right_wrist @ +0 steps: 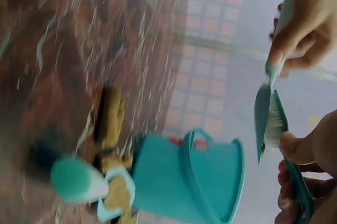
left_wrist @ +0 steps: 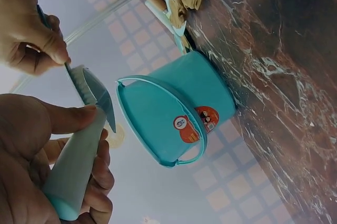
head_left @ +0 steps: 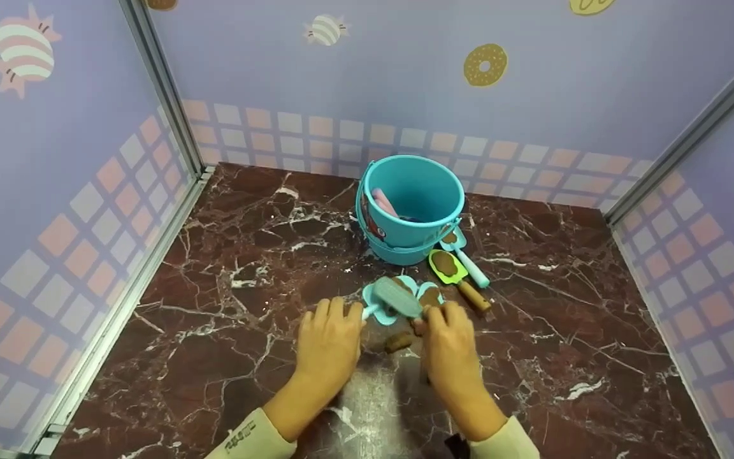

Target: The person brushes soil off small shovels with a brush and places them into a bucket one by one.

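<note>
One shovel [left_wrist: 78, 155], one brush [head_left: 397, 296] above table [head_left: 252, 376], near bucket [head_left: 405, 233]. Left hand [head_left: 329, 338] wraps fingers round shovel; right hand [head_left: 450, 338] clamps fingers on brush, bristles [right_wrist: 274, 126] by blade [right_wrist: 261, 113]. Looks like brushing step; next stroke needs steady shovel.

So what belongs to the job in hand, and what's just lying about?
Job's own, apparently (both held):
teal oval brush with white bristles
blue whitish-handled shovel

Lying about, apparently:
turquoise plastic bucket
lime-green brown-handled shovel
other blue shovels

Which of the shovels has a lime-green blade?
The tan-handled shovel lying beside the bucket; only its blade is lime green, while the other shovels show bluish blades.
</note>
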`<state>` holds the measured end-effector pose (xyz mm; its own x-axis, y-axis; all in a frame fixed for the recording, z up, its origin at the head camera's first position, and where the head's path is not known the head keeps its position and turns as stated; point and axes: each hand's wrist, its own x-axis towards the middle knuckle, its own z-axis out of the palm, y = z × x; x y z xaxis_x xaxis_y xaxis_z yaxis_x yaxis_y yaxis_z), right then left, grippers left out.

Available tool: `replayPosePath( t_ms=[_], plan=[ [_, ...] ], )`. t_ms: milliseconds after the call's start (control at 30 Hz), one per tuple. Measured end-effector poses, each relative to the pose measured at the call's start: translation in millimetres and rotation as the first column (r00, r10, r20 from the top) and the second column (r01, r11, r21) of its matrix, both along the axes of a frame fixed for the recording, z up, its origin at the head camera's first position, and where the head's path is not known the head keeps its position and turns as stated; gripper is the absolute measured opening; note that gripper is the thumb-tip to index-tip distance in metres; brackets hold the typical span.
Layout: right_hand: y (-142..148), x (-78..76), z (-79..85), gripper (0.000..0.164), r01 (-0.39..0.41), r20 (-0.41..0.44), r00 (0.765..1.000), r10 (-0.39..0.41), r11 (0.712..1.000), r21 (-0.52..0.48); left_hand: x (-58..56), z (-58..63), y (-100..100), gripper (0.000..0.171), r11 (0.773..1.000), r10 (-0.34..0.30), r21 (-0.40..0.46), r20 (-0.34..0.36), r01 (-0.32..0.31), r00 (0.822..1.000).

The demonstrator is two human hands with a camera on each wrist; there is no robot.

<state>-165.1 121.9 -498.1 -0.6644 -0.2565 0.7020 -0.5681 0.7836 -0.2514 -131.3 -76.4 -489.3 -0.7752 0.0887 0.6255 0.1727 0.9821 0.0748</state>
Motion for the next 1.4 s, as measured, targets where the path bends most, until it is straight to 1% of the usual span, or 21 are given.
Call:
replayPosePath(
  t_ms=[100, 200, 333, 433, 500, 600, 767, 867, 967, 1033, 1167, 1267, 1400],
  plan=[
    [6.0, -4.9, 0.8, 0.016, 0.027, -0.001, 1.0, -0.027, 1.0, 0.006, 0.9, -0.5, -1.4, 0.027, 1.0, 0.009, -0.01, 0.022, -0.009, 1.0],
    [7.3, -6.1, 3.0, 0.016, 0.036, -0.008, 0.999, -0.036, 0.999, 0.008, 0.6, -0.9, -1.3, 0.026, 1.0, 0.01, -0.015, 0.021, -0.009, 1.0],
    [1.0, -1.7, 6.1, 0.018, -0.02, -0.017, 1.0, 0.019, 0.999, -0.039, -1.4, 0.7, -0.3, 0.022, 1.0, 0.02, -0.023, 0.0, -0.02, 1.0],
    [-3.5, 2.8, 3.8, 0.017, -0.068, -0.029, 0.997, 0.067, 0.997, -0.046, -1.7, 2.8, 1.8, 0.019, 0.999, 0.02, -0.025, -0.005, -0.02, 1.0],
    [-4.0, 4.3, 1.2, 0.016, -0.076, -0.029, 0.997, 0.075, 0.997, -0.03, -0.9, 3.8, 3.2, 0.018, 1.0, 0.014, -0.023, 0.002, -0.014, 1.0],
    [-0.4, 1.6, -0.8, 0.016, -0.055, -0.028, 0.998, 0.055, 0.998, -0.019, 0.3, 4.2, 3.6, 0.022, 1.0, 0.012, -0.029, 0.013, -0.011, 1.0],
    [13.2, -9.1, 1.6, 0.015, 0.004, 0.01, 1.0, -0.003, 0.998, -0.066, 1.3, 2.5, 0.0, 0.026, 0.998, 0.037, -0.042, 0.0, -0.037, 0.999],
    [17.5, -11.5, 4.2, 0.016, 0.026, 0.026, 0.999, -0.024, 0.996, -0.088, 1.1, 2.6, -0.9, 0.025, 0.998, 0.04, -0.046, -0.006, -0.04, 0.999],
    [14.0, -6.3, 7.9, 0.017, 0.014, 0.02, 1.0, -0.012, 0.996, -0.091, 0.6, 3.5, -0.3, 0.024, 0.999, 0.033, -0.041, -0.003, -0.033, 0.999],
    [9.0, -0.4, 9.9, 0.018, -0.012, 0.009, 1.0, 0.013, 0.996, -0.086, 0.0, 4.3, 0.1, 0.02, 0.999, 0.034, -0.034, 0.001, -0.034, 0.999],
    [1.3, 9.5, 10.6, 0.017, -0.066, -0.007, 0.998, 0.066, 0.997, -0.033, -1.1, 5.5, 0.2, 0.017, 0.999, 0.034, -0.018, 0.001, -0.034, 0.999],
    [1.8, 9.1, 8.1, 0.018, -0.059, -0.001, 0.998, 0.059, 0.998, -0.019, -0.8, 5.7, -0.3, 0.02, 1.0, 0.026, -0.013, -0.003, -0.026, 1.0],
    [7.7, 1.9, 5.0, 0.018, -0.026, 0.006, 1.0, 0.027, 0.999, -0.04, -0.1, 4.2, -0.7, 0.021, 0.999, 0.02, -0.025, -0.014, -0.021, 1.0]
  ],
)
